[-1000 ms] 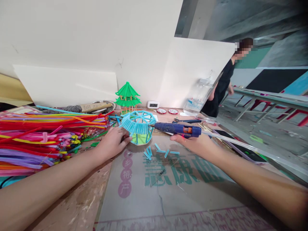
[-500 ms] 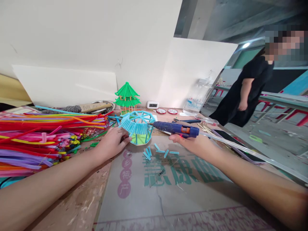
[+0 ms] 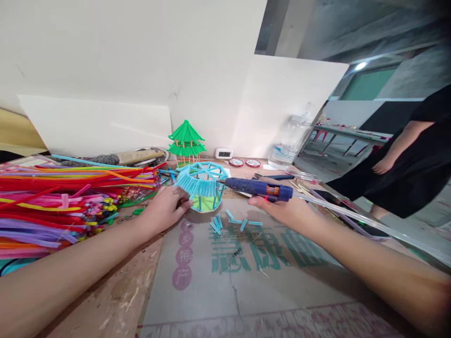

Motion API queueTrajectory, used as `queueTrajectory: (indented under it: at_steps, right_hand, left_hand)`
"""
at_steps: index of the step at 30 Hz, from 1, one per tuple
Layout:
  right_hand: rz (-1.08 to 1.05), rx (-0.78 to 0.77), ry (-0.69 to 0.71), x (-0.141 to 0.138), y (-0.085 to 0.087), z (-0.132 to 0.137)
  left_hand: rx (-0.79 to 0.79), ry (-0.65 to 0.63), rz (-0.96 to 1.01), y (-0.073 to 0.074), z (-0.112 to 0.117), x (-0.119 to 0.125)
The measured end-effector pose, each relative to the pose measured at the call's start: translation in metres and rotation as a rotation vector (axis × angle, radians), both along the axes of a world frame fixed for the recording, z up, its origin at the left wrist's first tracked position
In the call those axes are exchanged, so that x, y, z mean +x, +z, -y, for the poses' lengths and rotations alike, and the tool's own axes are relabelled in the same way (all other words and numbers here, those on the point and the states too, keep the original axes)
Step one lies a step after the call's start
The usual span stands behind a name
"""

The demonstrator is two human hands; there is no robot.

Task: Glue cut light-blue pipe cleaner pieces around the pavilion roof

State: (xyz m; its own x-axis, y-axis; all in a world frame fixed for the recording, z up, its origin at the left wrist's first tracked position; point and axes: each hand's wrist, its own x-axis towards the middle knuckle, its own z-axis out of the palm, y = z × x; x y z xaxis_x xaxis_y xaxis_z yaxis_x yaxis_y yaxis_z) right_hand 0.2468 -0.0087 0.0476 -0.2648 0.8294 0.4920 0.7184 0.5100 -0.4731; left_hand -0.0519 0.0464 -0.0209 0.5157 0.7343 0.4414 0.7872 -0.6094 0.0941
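Observation:
My right hand (image 3: 282, 210) is closed around a blue hot glue gun (image 3: 260, 188), whose nozzle points left at a light-blue pavilion model (image 3: 201, 185) made of short stick pieces on a green base. My left hand (image 3: 164, 208) rests against the model's left side, fingers curled around its lower edge. Several loose light-blue cut pieces (image 3: 229, 220) lie on the cardboard sheet (image 3: 246, 272) just in front of the model. A clear glue stick runs out of the back of the gun to the right.
A big heap of coloured pipe cleaners (image 3: 63, 197) fills the left. A finished green pavilion (image 3: 186, 142), a small clock (image 3: 224, 153), two red tins (image 3: 244, 163) and a plastic jar (image 3: 288, 143) stand at the back. A person in black (image 3: 405, 169) stands at right.
The person in black has walked from the far background to close by on the right. My hands, the glue gun and the model have hardly moved.

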Motion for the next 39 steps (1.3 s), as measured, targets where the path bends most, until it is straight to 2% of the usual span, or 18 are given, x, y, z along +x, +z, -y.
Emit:
queueTrajectory:
  at_steps: [10,16,24,29,37,39]
  right_hand:
    - [0.000,-0.019,-0.078,-0.0009,0.0000,0.0001]
    - [0.076,-0.006,-0.056,0.0040,-0.0004,-0.0010]
    - [0.026,-0.034,-0.045,0.0026,0.0009,-0.0013]
    - [0.134,-0.016,-0.052,0.0059,-0.0004,-0.0031]
    - [0.101,-0.051,-0.056,0.0042,-0.0010,-0.0020]
    - [0.126,-0.107,-0.033,0.0012,0.0027,0.0002]
  left_hand:
    - [0.013,0.000,-0.010,-0.0007,-0.0012,-0.0001]
    - [0.013,0.006,-0.005,-0.0007,-0.0007,0.0000]
    - [0.012,0.006,-0.005,-0.0017,-0.0016,-0.0004]
    - [0.006,0.012,0.002,0.0000,-0.0001,0.0002]
    - [0.008,0.001,0.006,-0.0010,-0.0004,-0.0008]
    - [0.007,0.003,0.002,-0.0015,-0.0007,-0.0009]
